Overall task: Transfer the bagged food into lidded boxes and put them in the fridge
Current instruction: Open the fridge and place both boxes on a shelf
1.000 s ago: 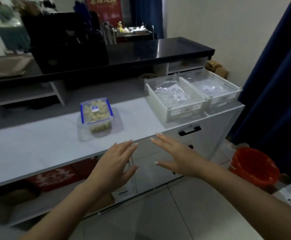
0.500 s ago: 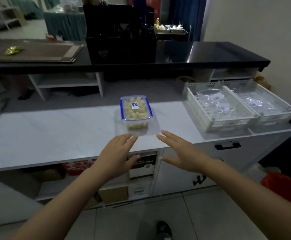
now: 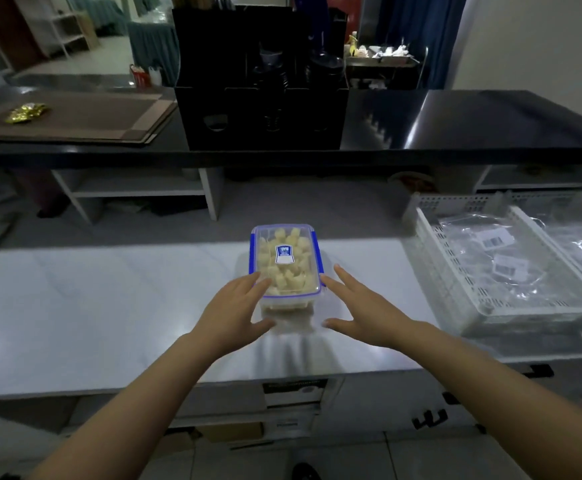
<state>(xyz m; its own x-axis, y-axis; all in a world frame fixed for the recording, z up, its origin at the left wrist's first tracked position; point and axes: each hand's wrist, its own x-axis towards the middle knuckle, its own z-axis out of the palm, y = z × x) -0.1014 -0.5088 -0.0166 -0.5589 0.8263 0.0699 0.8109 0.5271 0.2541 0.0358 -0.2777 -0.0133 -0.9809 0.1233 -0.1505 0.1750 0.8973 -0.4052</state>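
The box (image 3: 285, 268) stands on the white counter (image 3: 109, 306), near the middle of its width and close to the front edge. It is a clear rectangular container, long axis running away from the person, with a clear lid edged in blue. The lid is on, and a small blue-and-white label sits on top of it. Pale yellow food pieces fill the box up to the lid.

Left hand (image 3: 235, 311): palm down, fingers spread and extended. The fingertips (image 3: 260, 282) lie at the near left corner of the box, over the lid edge; whether they press on it cannot be told. The thumb points toward the near end of the box. The hand is spread wide and holds nothing.

Right hand (image 3: 364, 308): palm turned inward, fingers spread. The fingertips (image 3: 329, 282) are just beside the near right corner of the box; contact cannot be confirmed. The thumb extends toward the left hand, in front of the box. This hand is also spread wide and holds nothing.

The box sits between the two hands, resting on the counter.

To the right, two white perforated baskets (image 3: 455, 271) stand side by side on the counter, each containing clear plastic bags (image 3: 497, 258) with barcode labels. Behind the counter runs a raised black shelf (image 3: 455, 126) carrying a black organiser (image 3: 261, 98) and a brown mat (image 3: 74, 116).
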